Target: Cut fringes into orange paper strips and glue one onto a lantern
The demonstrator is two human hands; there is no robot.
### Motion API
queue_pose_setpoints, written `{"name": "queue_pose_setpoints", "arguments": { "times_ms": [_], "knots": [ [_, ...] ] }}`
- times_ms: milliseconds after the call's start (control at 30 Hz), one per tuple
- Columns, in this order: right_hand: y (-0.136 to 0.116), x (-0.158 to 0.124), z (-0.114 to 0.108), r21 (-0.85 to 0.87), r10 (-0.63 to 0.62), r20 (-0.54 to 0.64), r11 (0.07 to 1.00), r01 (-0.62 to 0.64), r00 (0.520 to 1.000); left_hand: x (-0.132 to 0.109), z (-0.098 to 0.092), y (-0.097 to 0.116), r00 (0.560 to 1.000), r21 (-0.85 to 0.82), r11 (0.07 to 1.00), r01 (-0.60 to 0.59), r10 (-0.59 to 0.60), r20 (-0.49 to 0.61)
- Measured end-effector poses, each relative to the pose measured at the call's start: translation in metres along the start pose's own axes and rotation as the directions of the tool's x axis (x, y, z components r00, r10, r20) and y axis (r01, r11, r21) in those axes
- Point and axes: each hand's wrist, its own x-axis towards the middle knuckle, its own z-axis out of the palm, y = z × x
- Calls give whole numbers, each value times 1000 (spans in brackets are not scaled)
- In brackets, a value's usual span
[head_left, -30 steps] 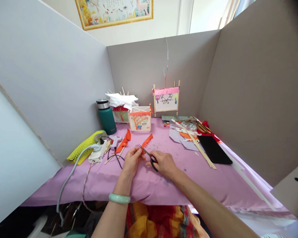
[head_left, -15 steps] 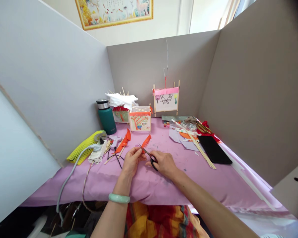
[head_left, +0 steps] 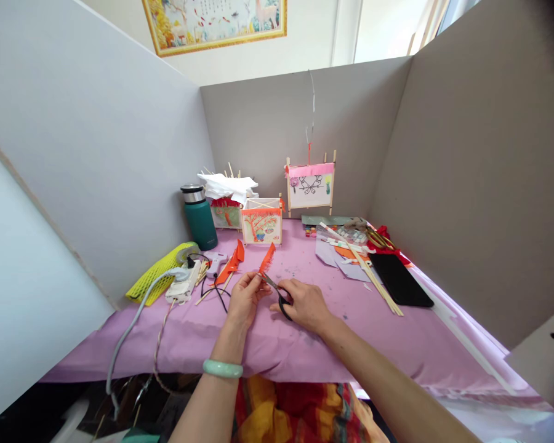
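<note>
Pinched in my left hand is the near end of an orange-red paper strip, its right edge cut into a fine fringe. My right hand grips black-handled scissors, fingers round the handles. The scissor blades point up and left and reach the strip close to my left fingertips; whether they are closed on the paper is too small to tell. Beyond the hands stands a small stick-framed paper lantern with a drawn tree and an orange fringe along its top.
Left are a green bottle, a glue gun, a power strip with cords, and orange paper. Right lie wooden sticks, a black phone-like slab and paper scraps. Another lantern hangs behind. Grey panels surround the table.
The orange-red strip's free end has swung slightly up and left, now standing more upright. Both hands stay nearly in place, still holding the strip and scissors.
</note>
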Motion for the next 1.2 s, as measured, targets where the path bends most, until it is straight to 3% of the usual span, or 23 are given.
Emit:
{"name": "queue_pose_setpoints", "arguments": {
  "times_ms": [1200],
  "knots": [
    [2, 0, 2, -4, -13, 10, 1000, 13, 1000, 1, -1, -1, 1000, -6, 1000, 21, -21, 12]
  ]
}}
